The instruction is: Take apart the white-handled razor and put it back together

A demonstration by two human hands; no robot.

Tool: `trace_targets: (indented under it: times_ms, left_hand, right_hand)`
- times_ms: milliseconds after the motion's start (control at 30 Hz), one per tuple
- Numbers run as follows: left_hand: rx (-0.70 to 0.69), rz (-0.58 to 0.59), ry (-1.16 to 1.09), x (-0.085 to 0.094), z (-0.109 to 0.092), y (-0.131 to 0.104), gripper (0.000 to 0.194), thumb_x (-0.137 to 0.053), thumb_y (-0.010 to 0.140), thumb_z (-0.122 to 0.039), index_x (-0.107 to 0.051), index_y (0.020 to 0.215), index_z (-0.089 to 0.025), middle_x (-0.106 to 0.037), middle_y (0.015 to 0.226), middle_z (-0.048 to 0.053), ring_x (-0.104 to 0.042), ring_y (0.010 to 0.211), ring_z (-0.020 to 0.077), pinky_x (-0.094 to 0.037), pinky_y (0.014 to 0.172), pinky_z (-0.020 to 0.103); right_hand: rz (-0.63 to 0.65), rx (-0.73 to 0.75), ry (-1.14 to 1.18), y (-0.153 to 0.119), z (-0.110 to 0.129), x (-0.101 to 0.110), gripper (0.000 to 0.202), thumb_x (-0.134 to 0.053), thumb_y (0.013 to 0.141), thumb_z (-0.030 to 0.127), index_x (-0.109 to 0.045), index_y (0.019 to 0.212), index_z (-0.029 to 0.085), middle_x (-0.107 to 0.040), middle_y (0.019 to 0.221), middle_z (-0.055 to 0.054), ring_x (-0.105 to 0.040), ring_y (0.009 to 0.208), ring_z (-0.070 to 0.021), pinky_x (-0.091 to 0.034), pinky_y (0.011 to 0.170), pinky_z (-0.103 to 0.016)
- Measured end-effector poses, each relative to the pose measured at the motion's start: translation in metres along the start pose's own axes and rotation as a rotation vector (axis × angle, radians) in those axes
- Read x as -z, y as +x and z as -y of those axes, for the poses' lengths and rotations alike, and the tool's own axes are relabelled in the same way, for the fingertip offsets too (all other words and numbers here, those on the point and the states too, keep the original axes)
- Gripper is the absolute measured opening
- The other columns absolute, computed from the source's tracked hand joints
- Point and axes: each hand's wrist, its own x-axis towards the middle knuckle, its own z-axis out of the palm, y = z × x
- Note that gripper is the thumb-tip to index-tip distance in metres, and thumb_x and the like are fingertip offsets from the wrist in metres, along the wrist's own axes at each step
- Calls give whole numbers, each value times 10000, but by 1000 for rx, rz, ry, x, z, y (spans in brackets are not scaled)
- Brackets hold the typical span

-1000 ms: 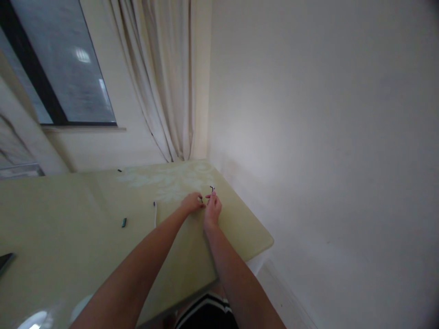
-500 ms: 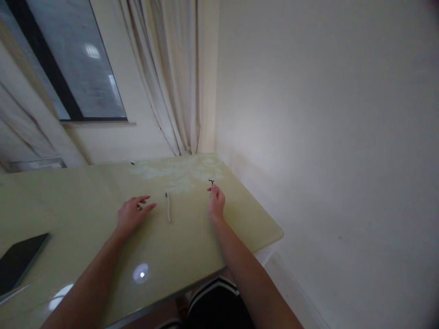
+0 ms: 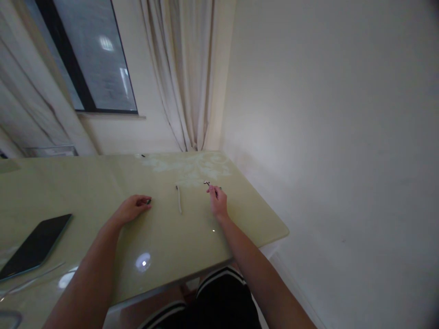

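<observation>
Left hand (image 3: 132, 209) mid-frame pinches small dark piece (image 3: 148, 201); right hand (image 3: 218, 202) grips tiny black part (image 3: 206, 183). Best keep pinches light, near tabletop (image 3: 164, 237).

Both arms are bare from the lower edge of the picture up to the fingers: no sleeves, no wristwatch, no bracelet and no gloves show on either forearm. The left hand (image 3: 132, 208) and the right hand (image 3: 218, 203) carry no ring that can be made out at this size. Between the forearms, low in the frame, the person wears black shorts (image 3: 219, 306) of a smooth, sporty cloth. Each leg opening is trimmed with narrow white stripes (image 3: 224, 276) that run along the hem in a curve, with a second set on the other leg nearer the left arm. The knees beneath the hems are bare.
</observation>
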Motion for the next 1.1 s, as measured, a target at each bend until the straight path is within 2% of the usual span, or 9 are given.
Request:
trace_targets:
  times_ms: [133, 300, 400, 500, 633, 700, 800, 933, 1100]
  left_hand:
    - [-15, -36, 86, -8, -8, -4, 520, -759, 598, -612, -768, 919, -204, -749, 849, 67, -689, 785, 255, -557, 746, 345]
    - [-157, -102, 176, -25, -30, -9, 413, -706, 733, -551, -756, 926, -190, -704, 902, 77, -645, 720, 215, -532, 724, 335]
    - [-321, -148, 180, -39, -56, -18, 433, -678, 811, -578, -747, 1012, -201, -681, 957, 56, -607, 670, 175, -515, 695, 319]
    - [-501, -256, 131, -58, -88, -33, 459, -662, 864, -595, -721, 1120, -217, -667, 978, 45, -580, 669, 154, -511, 679, 299]
    - [-731, -312, 91, -78, -115, -50, 408, -668, 901, -555, -727, 1119, -215, -691, 971, 62, -618, 727, 158, -532, 706, 286]
    - [-811, -334, 85, -82, -118, -54, 387, -683, 904, -524, -729, 1118, -205, -702, 977, 73, -647, 771, 169, -545, 728, 290]
    - [-868, -346, 83, -84, -117, -56, 353, -713, 897, -474, -726, 1131, -209, -707, 973, 72, -674, 822, 181, -557, 751, 292]
    - [-895, -365, 48, -85, -117, -57, 315, -740, 890, -405, -724, 1136, -209, -712, 985, 76, -690, 862, 191, -563, 749, 286]
    - [-901, -391, 12, -86, -117, -57, 337, -765, 873, -378, -720, 1166, -218, -719, 1010, 80, -697, 884, 197, -562, 742, 283]
  right_hand:
    - [23, 19, 1, -1, 0, 0, 536, -409, 989, 612, -672, 793, 188, -481, 601, 25, -446, 580, -153, -297, 588, -268]
    - [102, 32, 47, -2, 4, -1, 501, -458, 973, 596, -670, 779, 186, -464, 625, 30, -423, 597, -139, -297, 590, -258]
    - [223, -36, 140, -4, 8, -5, 429, -623, 868, 602, -671, 789, 184, -409, 612, 51, -369, 576, -124, -268, 555, -253]
    - [372, -141, 254, -7, 11, -11, 419, -740, 759, 586, -698, 791, 171, -379, 585, 66, -328, 553, -109, -239, 535, -254]
    - [613, -220, 409, -12, 13, -13, 438, -788, 738, 553, -772, 902, 147, -414, 580, 66, -321, 550, -92, -224, 539, -251]
    - [724, -266, 498, -13, 14, -12, 459, -806, 735, 532, -781, 980, 145, -419, 588, 70, -301, 541, -81, -202, 530, -248]
    - [812, -306, 604, -14, 15, -12, 434, -825, 731, 501, -775, 971, 143, -426, 601, 69, -286, 531, -70, -179, 523, -249]
    - [817, -320, 667, -15, 16, -13, 392, -829, 739, 482, -768, 922, 140, -431, 599, 67, -294, 522, -65, -163, 524, -257]
    - [830, -377, 749, -16, 17, -13, 399, -800, 763, 500, -769, 897, 126, -346, 550, 86, -240, 502, -65, -134, 522, -271]
